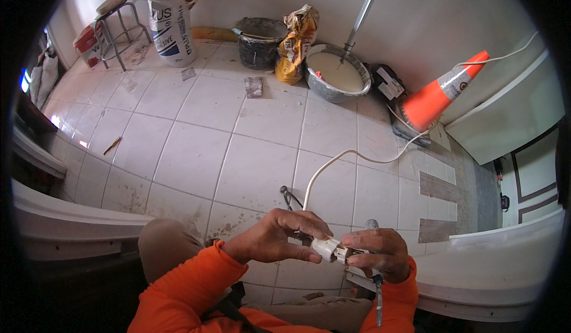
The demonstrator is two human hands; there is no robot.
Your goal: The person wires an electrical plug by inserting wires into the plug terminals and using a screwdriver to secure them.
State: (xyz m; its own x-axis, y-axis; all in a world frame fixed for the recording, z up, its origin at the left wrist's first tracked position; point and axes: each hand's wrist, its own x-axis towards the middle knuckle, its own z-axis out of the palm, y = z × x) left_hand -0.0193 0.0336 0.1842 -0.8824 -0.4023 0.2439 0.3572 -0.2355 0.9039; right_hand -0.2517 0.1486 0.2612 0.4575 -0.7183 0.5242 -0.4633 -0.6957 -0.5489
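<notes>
My left hand (279, 238) is closed on a white electrical connector (324, 248), with a white cable (348, 154) running from near that hand across the floor toward the cone. My right hand (380, 252) pinches the smaller right-hand part of the connector, and a long, thin, grey metal tool (378, 303) passes through or behind that hand, pointing downward; how it is gripped is partly hidden. A dark cable end (285, 191) shows just beyond my left hand, above the tiled floor (256, 154). My orange-sleeved forearms come in from the lower edge.
Along the wall stand a metal stool (119, 20), a white sack (171, 32), a black bucket (262, 50), a yellow sack (290, 53), a basin (339, 95) of pale liquid, a black bag (386, 83) and an orange cone (434, 101). White ledges (71, 223) flank me.
</notes>
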